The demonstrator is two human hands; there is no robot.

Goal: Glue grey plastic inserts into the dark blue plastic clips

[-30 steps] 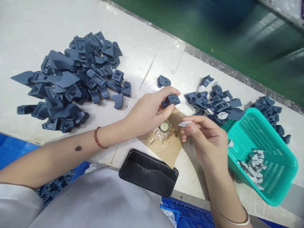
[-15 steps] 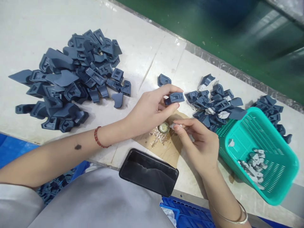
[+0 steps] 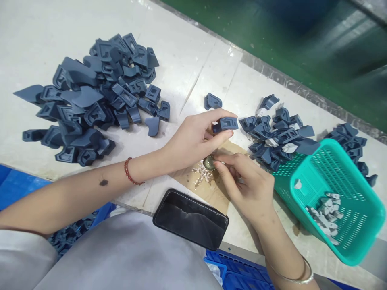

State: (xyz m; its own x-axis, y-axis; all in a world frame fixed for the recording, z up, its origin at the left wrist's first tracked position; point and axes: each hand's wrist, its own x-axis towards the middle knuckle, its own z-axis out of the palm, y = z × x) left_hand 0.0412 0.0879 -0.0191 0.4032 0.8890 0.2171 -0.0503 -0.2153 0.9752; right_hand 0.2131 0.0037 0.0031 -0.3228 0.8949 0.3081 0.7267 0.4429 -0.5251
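Observation:
My left hand (image 3: 193, 137) grips a blue-grey plastic part (image 3: 229, 123) between thumb and fingers, its recessed side showing, above the table. Lower down, my right hand (image 3: 249, 185) is closed in a pinch on a small white plastic piece, now almost wholly hidden by the fingertips. Those fingertips are at the edge of a small round cap (image 3: 208, 162) that holds something clear and shiny. Beneath the cap lies a brown sheet of cardboard (image 3: 222, 191) with wet, glistening spatter (image 3: 201, 175). One loose blue-grey part (image 3: 212, 101) rests beyond my left hand.
A large pile of blue-grey parts (image 3: 99, 96) covers the left. Right of my hands is a smaller pile (image 3: 279, 133), some with white pieces. A green basket (image 3: 370, 225) holds white pieces (image 3: 326, 211). A phone (image 3: 192, 219) lies at the table's near edge.
My right hand has moved left and brought the small white piece to the cap. My left hand keeps its hold on the blue-grey part. The view has shifted slightly.

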